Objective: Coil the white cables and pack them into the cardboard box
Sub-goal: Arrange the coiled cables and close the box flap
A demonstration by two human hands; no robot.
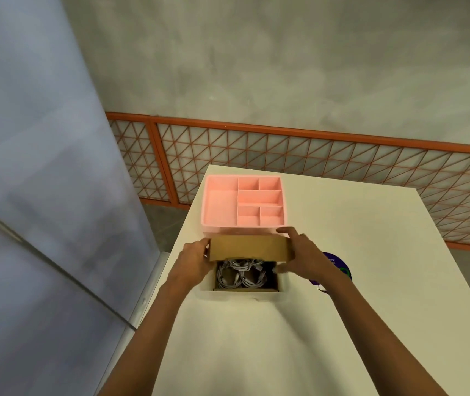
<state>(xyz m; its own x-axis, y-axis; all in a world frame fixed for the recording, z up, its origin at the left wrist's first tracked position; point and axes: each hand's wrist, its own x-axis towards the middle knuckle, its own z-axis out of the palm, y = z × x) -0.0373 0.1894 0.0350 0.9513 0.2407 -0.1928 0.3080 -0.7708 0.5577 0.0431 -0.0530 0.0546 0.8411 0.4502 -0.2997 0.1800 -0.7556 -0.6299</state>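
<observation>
Fingers of both hands clamped on the box flap: left hand (195, 257) grips its left end, right hand (299, 252) its right end, thumb of the right one under the flap edge. White table (328, 324) fills the lower middle, both forearms reaching over it. Behind the table, an orange mesh fence (328, 155) runs across, grey wall above it. Pink organiser tray (243, 201) sits at the table's far left corner, several compartments, nothing visible inside. Cardboard box (246, 287) stands just in front of the tray, white outside, brown inside, top open. Brown flap (249, 248) is held tilted over the box's far half. White cables (241, 274) lie coiled in a bundle inside the box. Purple round sticker (339, 265) on the table right of the box, partly hidden by the right wrist.
</observation>
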